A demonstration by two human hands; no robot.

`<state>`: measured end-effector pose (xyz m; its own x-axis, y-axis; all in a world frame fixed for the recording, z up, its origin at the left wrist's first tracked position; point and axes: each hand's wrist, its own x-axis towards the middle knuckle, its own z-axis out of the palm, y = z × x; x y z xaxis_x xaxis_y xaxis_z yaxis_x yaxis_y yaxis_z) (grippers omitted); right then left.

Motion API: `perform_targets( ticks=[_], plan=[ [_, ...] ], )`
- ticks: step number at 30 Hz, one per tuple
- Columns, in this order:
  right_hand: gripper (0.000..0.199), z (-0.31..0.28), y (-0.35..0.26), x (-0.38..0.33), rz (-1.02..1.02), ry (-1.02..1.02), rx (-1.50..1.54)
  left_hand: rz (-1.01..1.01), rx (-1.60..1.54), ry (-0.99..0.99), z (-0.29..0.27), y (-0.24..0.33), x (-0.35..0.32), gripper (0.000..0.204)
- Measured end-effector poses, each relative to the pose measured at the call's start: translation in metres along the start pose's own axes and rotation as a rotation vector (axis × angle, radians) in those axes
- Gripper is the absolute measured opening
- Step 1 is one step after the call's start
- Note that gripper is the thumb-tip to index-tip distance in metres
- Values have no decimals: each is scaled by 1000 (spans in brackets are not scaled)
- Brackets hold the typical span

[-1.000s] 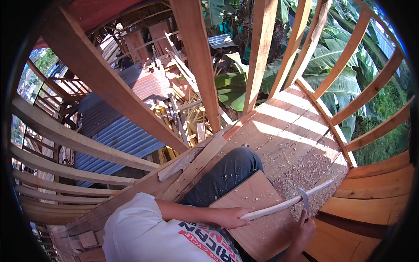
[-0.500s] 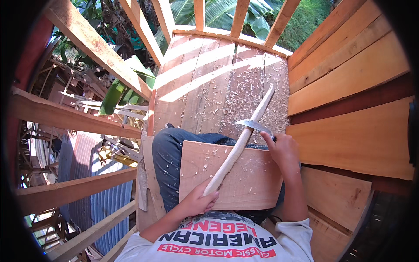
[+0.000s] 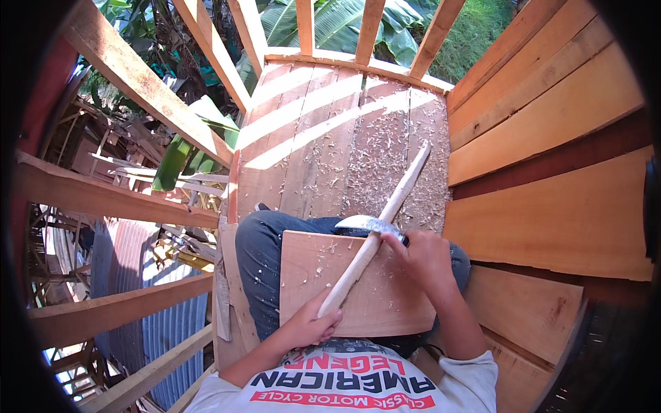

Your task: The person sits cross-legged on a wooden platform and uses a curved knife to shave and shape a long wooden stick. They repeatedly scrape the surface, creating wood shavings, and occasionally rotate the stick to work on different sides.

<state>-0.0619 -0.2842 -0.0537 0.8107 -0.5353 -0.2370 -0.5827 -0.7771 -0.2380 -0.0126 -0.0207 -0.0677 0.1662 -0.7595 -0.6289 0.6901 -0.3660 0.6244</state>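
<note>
Wooden stick (image 3: 361, 259): pale, bare, gripped round its near end in the closed left hand (image 3: 311, 323), at 6 o'clock from picture centre. Runs toward 1 o'clock, over the wooden board (image 3: 379, 299) on the lap, past the far edge, out above the floor (image 3: 296, 186). Curved knife (image 3: 359, 223): held by the handle in the closed right hand (image 3: 425, 258), at 4 o'clock from centre. Blade laid across the stick by the board's far edge, tip toward 9 o'clock; can't tell whether biting in or just skimming.

Just changed: knife farther down the stick, nearer the left hand than half a second ago; stick angle much the same. Reads as a pull stroke toward the body, with more stick beyond the blade, less between blade and left hand.

Shavings (image 3: 385, 124) thick on the floor at 1 o'clock, few chips on the board. Upright timbers (image 3: 306, 27) at 12, plank wall (image 3: 544, 213) at 3. Dark trousers (image 3: 255, 268) under the board.
</note>
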Motion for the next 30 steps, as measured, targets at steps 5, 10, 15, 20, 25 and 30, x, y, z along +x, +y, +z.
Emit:
perform_targets(
  ticks=[5, 10, 15, 20, 25, 30],
  plan=[
    [72, -30, 46, 26, 331, 46, 82, 10, 28, -33, -4, -8, 1, 35],
    [70, -22, 16, 0, 122, -8, -18, 9, 37, -21, -2, -7, 2, 34],
    [55, -32, 59, -19, 237, 240, 523, 192, 364, 60, -2, -3, -4, 35],
    [38, -37, 12, -62, -103, 376, 481, 376, 540, 108, 16, 35, 6, 37],
    [38, -40, 8, -64, -349, 501, 308, 610, 679, 181, 50, 68, 10, 34],
    [55, -82, 38, -43, -270, 668, 59, 616, 841, 243, 57, 76, -10, 36]
  ],
)
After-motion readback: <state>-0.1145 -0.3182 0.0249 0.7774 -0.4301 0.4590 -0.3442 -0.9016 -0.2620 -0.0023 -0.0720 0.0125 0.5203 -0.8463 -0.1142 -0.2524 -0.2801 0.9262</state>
